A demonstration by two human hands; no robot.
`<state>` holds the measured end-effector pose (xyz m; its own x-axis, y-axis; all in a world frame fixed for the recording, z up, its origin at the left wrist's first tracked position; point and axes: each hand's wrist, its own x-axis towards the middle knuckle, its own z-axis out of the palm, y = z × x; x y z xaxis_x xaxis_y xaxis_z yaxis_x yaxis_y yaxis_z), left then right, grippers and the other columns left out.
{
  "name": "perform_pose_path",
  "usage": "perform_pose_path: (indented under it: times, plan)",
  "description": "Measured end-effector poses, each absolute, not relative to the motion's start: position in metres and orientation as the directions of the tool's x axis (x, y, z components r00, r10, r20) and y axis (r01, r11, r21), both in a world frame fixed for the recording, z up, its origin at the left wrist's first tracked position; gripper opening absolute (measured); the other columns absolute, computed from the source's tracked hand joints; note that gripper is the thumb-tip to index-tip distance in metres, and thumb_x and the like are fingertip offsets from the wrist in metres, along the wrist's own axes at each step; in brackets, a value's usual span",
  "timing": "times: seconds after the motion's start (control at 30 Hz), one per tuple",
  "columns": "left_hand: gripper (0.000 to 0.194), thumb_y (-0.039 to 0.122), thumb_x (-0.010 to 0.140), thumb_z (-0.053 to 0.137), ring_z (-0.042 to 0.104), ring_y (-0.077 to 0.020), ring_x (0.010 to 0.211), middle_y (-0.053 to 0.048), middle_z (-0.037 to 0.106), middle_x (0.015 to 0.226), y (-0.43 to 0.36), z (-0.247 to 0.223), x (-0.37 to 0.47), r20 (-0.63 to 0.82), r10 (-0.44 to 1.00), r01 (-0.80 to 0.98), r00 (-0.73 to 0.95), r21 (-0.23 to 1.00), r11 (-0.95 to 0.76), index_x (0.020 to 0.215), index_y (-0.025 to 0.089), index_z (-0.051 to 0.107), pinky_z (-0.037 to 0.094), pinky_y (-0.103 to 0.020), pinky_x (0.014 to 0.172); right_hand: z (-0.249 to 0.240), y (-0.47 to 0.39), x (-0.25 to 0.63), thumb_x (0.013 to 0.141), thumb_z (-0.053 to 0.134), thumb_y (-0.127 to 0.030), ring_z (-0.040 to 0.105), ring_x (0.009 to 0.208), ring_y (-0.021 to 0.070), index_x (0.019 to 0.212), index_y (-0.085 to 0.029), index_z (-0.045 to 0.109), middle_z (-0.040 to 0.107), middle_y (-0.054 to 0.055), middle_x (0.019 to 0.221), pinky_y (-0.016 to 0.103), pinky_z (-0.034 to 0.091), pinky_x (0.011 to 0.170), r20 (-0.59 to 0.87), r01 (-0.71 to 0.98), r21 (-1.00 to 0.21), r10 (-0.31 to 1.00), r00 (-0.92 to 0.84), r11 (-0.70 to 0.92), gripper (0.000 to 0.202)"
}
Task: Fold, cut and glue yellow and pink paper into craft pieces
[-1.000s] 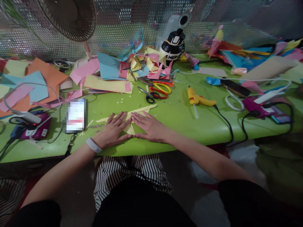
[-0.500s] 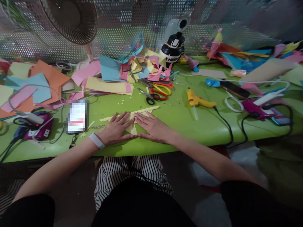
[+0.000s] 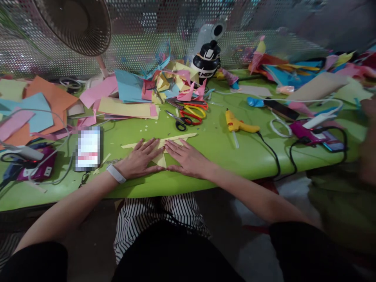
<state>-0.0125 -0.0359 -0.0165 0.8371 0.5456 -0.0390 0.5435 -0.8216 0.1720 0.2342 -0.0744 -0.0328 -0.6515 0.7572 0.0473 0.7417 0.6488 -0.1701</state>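
Note:
My left hand [image 3: 140, 159] lies flat with fingers spread on a folded piece of yellow paper [image 3: 160, 159]. Beside it my right hand [image 3: 185, 157] also presses flat on the same paper, and the two thumbs nearly meet at its lower point. A narrow yellow strip edge shows beyond the fingertips on both sides; much of the paper is hidden under the hands. Behind the hands lie black-handled scissors [image 3: 179, 124], with red- and yellow-handled scissors [image 3: 195, 112] close by. To the right rests a yellow glue gun [image 3: 241, 124].
A phone [image 3: 88, 149] and a purple power strip [image 3: 39, 162] are at left, another purple power strip [image 3: 308, 131] at right. Coloured paper sheets [image 3: 44, 111], a fan [image 3: 78, 23] and a black-topped bottle [image 3: 205, 60] stand behind. Another person's arm [image 3: 368, 141] shows at the right edge.
The view has turned slightly right, so the table's things sit further left. Both my hands stay flat on the yellow paper. Another person's arm has come into view at right.

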Motion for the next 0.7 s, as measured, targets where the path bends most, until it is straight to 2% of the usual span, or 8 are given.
perform_pose_path:
  times: [0.13, 0.37, 0.47, 0.53, 0.6, 0.7]
  plan:
    - [0.080, 0.073, 0.094, 0.026, 0.016, -0.0290, 0.152, -0.014, 0.019, 0.164, -0.037, -0.015, -0.011, -0.057, 0.551, 0.553, 0.833, 0.149, -0.820, 0.154, 0.021, 0.029, 0.010, -0.051, 0.123, -0.032, -0.075, 0.234, 0.095, 0.016, -0.072, 0.017, 0.151, 0.0245, 0.157, -0.009, 0.022, 0.021, 0.015, 0.160, 0.050, 0.012, 0.126, 0.028, 0.749, -0.168, 0.762, -0.647, 0.641, 0.088]
    - [0.080, 0.073, 0.094, 0.026, 0.015, -0.0283, 0.153, -0.014, 0.020, 0.164, -0.037, -0.013, -0.011, -0.064, 0.556, 0.559, 0.829, 0.128, -0.819, 0.154, 0.021, 0.029, 0.011, -0.051, 0.123, -0.030, -0.075, 0.234, 0.094, 0.016, -0.073, 0.018, 0.151, 0.0250, 0.158, -0.011, 0.022, 0.022, 0.015, 0.160, 0.051, 0.013, 0.125, 0.033, 0.745, -0.184, 0.761, -0.647, 0.641, 0.088]
    - [0.077, 0.072, 0.094, 0.029, 0.016, -0.0279, 0.152, -0.012, 0.020, 0.164, -0.039, -0.010, -0.009, -0.025, 0.556, 0.556, 0.830, 0.092, -0.826, 0.153, 0.022, 0.031, 0.008, -0.052, 0.123, -0.029, -0.074, 0.234, 0.094, 0.017, -0.074, 0.020, 0.151, 0.0256, 0.157, -0.012, 0.023, 0.024, 0.014, 0.160, 0.050, 0.013, 0.125, 0.025, 0.748, -0.182, 0.764, -0.645, 0.638, 0.089]
    - [0.074, 0.069, 0.096, 0.030, 0.021, -0.0272, 0.151, -0.012, 0.024, 0.163, -0.042, -0.008, -0.006, 0.013, 0.532, 0.531, 0.846, 0.065, -0.845, 0.152, 0.021, 0.033, 0.003, -0.052, 0.124, -0.029, -0.074, 0.234, 0.093, 0.018, -0.074, 0.018, 0.151, 0.0263, 0.157, -0.010, 0.024, 0.023, 0.015, 0.161, 0.050, 0.013, 0.125, 0.012, 0.750, -0.183, 0.765, -0.644, 0.635, 0.090]
    - [0.069, 0.063, 0.099, 0.029, 0.030, -0.0258, 0.148, -0.012, 0.034, 0.159, -0.046, -0.007, -0.003, 0.028, 0.503, 0.501, 0.864, 0.057, -0.863, 0.150, 0.019, 0.037, 0.004, -0.051, 0.125, -0.029, -0.074, 0.234, 0.094, 0.018, -0.074, 0.017, 0.151, 0.0265, 0.157, -0.008, 0.024, 0.020, 0.016, 0.161, 0.050, 0.013, 0.125, 0.000, 0.749, -0.186, 0.762, -0.647, 0.636, 0.091]
    - [0.064, 0.055, 0.102, 0.028, 0.041, -0.0256, 0.142, -0.016, 0.045, 0.152, -0.052, -0.008, -0.001, 0.034, 0.489, 0.486, 0.872, 0.070, -0.871, 0.146, 0.011, 0.043, 0.019, -0.046, 0.123, -0.028, -0.073, 0.234, 0.093, 0.018, -0.074, 0.015, 0.152, 0.0268, 0.156, -0.006, 0.023, 0.018, 0.017, 0.161, 0.052, 0.011, 0.125, -0.010, 0.744, -0.189, 0.756, -0.654, 0.641, 0.093]
